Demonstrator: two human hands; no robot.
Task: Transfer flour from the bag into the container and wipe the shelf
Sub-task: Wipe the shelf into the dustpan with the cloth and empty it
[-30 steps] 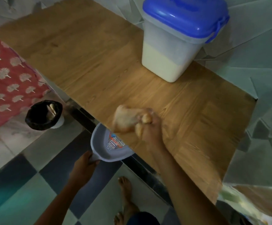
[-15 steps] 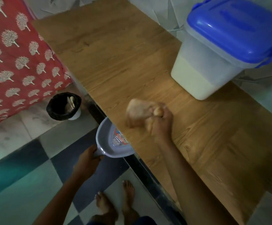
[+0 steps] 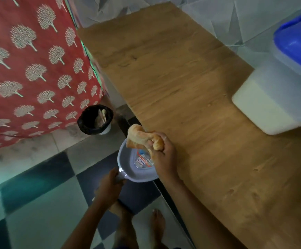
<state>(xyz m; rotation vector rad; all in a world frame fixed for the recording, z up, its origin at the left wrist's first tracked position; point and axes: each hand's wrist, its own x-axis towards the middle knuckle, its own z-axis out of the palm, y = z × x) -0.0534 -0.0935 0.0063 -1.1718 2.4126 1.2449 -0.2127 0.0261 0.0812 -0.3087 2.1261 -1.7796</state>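
The cloth, a crumpled pale tan wad, sits at the front edge of the wooden shelf, bunched in the right grip, whose fingers curl tightly round one end. The free end sticks out toward ten o'clock, past the edge, so the cloth's long axis runs roughly four to ten. Directly beneath that overhang, at about seven o'clock from the right grip, the grey dustpan waits just under the shelf edge with its open mouth toward the shelf; the left grip is closed round its handle at the pan's seven o'clock end. The right grip is the nearer one to the shelf surface, so the wiping seems to fall to it, with any sweep needing to run toward eight o'clock, across the edge and into the pan. Whether flour lies in the pan or on the wood cannot be told. The container, its blue lid on and white fill showing low down, stands on the shelf at two o'clock, well apart. A black-lined bin stands on the tiled floor at ten o'clock from the pan, beside a red patterned curtain.
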